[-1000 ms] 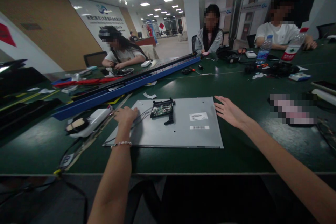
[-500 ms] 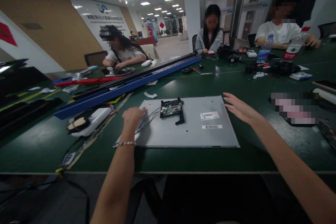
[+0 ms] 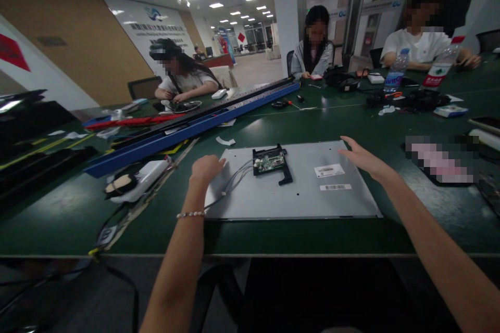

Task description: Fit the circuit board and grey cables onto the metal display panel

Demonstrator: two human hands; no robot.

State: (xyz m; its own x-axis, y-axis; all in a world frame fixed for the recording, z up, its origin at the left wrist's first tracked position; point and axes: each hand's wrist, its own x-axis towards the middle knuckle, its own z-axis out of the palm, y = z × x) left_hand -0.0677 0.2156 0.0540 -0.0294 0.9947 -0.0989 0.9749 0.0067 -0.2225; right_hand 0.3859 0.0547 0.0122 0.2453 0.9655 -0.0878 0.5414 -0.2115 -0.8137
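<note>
A flat grey metal-backed display panel [image 3: 269, 203] lies back side up on the green table before me. A black bracket with a green circuit board [image 3: 272, 161] sits on its upper middle, and grey cables [image 3: 236, 179] run from the board to the panel's left side. Two white labels [image 3: 329, 170] are stuck toward the right. My left hand [image 3: 207, 169] is closed at the panel's upper left edge, fingers curled and partly hidden. At the upper right corner, my right hand [image 3: 363, 158] has its fingers stretched out, against or just beside the edge.
Behind the panel a long blue rail [image 3: 187, 132] lies diagonally. A white device with a black-and-tan roll [image 3: 136, 182] is at left. At right are a phone-like object [image 3: 441, 161] and two bottles [image 3: 394, 73]. Several people sit around the table.
The panel has slid to the right across the table, with the board and cables on it. My left hand has moved right along with it; my right hand has shifted slightly right.
</note>
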